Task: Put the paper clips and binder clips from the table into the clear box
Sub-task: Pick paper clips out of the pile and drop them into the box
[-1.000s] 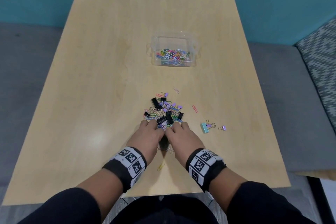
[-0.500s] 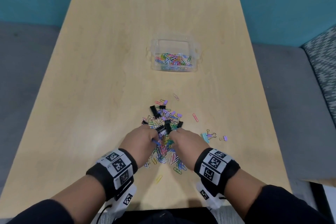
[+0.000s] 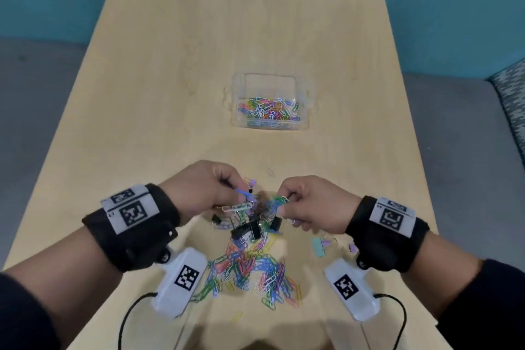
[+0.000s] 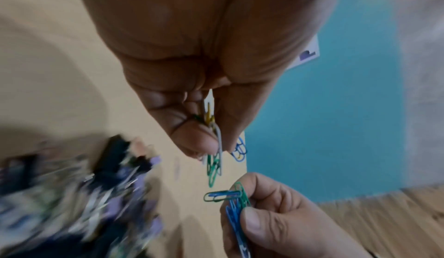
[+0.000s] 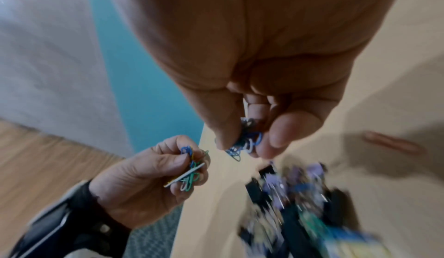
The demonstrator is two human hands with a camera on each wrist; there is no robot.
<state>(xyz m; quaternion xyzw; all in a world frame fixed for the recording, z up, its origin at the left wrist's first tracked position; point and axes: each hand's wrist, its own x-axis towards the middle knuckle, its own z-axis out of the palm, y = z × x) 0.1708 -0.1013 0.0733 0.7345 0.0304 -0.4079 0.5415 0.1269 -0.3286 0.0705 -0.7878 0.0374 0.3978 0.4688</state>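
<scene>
Nearest on the worktop (image 3: 142, 122) lies a heap of coloured paper clips (image 3: 250, 273), with black binder clips (image 3: 250, 229) just beyond. Above them the left hand (image 3: 199, 190) pinches a small bunch of paper clips; the right hand (image 3: 309, 204) pinches another. Farther off stands the clear box (image 3: 270, 85), paper clips inside.

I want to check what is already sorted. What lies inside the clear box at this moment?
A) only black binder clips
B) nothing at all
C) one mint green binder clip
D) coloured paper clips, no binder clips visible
D: the head view shows the clear box holding a heap of coloured paper clips, while the black binder clips lie in the pile on the table.
</scene>
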